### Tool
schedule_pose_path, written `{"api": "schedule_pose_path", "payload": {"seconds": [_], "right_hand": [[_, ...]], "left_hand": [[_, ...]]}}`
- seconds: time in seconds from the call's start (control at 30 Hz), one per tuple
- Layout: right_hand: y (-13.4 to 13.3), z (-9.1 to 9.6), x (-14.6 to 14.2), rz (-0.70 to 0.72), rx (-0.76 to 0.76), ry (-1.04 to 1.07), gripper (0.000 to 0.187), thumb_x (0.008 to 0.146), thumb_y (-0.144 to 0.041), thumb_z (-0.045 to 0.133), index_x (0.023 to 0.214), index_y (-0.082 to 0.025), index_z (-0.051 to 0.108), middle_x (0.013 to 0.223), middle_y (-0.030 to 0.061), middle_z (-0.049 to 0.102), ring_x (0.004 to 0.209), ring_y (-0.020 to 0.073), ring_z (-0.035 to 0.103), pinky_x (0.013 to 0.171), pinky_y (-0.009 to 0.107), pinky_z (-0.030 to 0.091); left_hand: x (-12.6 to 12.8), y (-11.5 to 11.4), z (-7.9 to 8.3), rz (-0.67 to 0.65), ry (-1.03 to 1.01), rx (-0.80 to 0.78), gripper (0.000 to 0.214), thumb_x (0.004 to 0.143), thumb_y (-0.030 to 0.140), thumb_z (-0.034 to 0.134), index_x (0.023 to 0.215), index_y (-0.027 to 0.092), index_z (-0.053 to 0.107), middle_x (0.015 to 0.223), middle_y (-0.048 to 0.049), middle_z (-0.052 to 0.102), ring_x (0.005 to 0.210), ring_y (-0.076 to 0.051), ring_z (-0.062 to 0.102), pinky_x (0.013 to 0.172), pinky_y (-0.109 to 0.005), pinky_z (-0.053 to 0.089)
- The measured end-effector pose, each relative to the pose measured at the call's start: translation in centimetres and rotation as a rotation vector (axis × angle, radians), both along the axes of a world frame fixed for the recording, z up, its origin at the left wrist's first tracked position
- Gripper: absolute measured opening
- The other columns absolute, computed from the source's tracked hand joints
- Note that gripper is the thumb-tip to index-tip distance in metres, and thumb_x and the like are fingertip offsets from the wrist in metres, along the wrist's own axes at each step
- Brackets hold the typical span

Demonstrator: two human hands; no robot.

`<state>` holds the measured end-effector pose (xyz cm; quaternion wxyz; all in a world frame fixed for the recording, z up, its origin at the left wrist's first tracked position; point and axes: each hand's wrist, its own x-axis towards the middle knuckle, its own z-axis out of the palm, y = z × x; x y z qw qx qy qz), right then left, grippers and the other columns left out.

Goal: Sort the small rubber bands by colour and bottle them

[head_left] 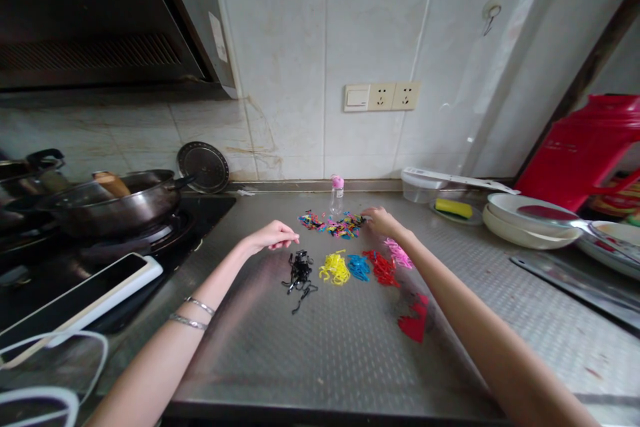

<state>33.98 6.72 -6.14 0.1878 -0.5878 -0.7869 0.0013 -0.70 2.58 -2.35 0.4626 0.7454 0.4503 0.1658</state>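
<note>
- Steel kitchen counter, seen from the wearer's head; small band-like pcs sorted by colour in its mid area.
- Mixed pile, many colours, at far centre; lies loose, w/ R hand at its right edge.
- Small clear bottle w/ pink cap, upright just beyond the mixed pile; contents can't be made out.
- Nearer row, L to R: black pile, yellow pile, blue pile, red pile, pink pile.
- Flat red scrap nearer still, by R forearm.
- L hand above/beyond the black pile; fingers bunched tog., can't tell if clenched or grasping a pc. Two silver bangles on that arm.
- R hand: fingers pointing down to the mixed pile; grip hidden, can't tell.
- Far right: clear plastic tub, long white strip over its top, contents unclear; in front, a shallow dish w/ yellow sponge in it.
- Further R: white bowls, stacked; red flask behind, inside not visible.
- Far left: metal pan on the stove, w/ a wooden-looking item at its rim.
</note>
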Motion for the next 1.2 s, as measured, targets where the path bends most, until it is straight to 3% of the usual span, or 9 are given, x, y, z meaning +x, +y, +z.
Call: {"api": "schedule_pose_path", "payload": {"seconds": [0.27, 0.83, 1.2], "right_hand": [[-0.3, 1.1, -0.6, -0.012, -0.037, -0.324, 0.034, 0.076, -0.011, 0.041, 0.102, -0.02, 0.062, 0.103, 0.009, 0.062, 0.102, 0.0204, 0.049, 0.083, 0.028, 0.037], [0.1, 0.8, -0.2, -0.019, -0.005, -0.319, 0.031, 0.076, -0.015, 0.042, 0.098, -0.023, 0.063, 0.098, 0.0068, 0.062, 0.094, 0.0179, 0.053, 0.07, 0.023, 0.04], [-0.4, 1.2, -0.3, -0.026, 0.031, -0.372, 0.025, 0.082, -0.019, 0.04, 0.09, -0.018, 0.064, 0.094, 0.0098, 0.062, 0.093, 0.0196, 0.048, 0.076, 0.026, 0.034]], "left_hand": [[-0.3, 0.4, -0.5, 0.01, -0.005, -0.007, 0.041, 0.069, 0.048, 0.054, 0.078, 0.01, 0.064, 0.055, 0.0005, 0.05, 0.039, -0.003, 0.032, 0.035, -0.016, 0.017], [-0.7, 0.9, -0.9, 0.06, -0.032, -0.005, 0.037, 0.069, 0.046, 0.055, 0.076, 0.01, 0.063, 0.055, 0.0008, 0.05, 0.038, -0.003, 0.032, 0.035, -0.017, 0.017], [-0.7, 1.1, -1.3, 0.055, -0.051, -0.014, 0.036, 0.069, 0.045, 0.056, 0.075, 0.01, 0.063, 0.054, 0.0012, 0.049, 0.038, -0.003, 0.033, 0.034, -0.017, 0.018]]}}
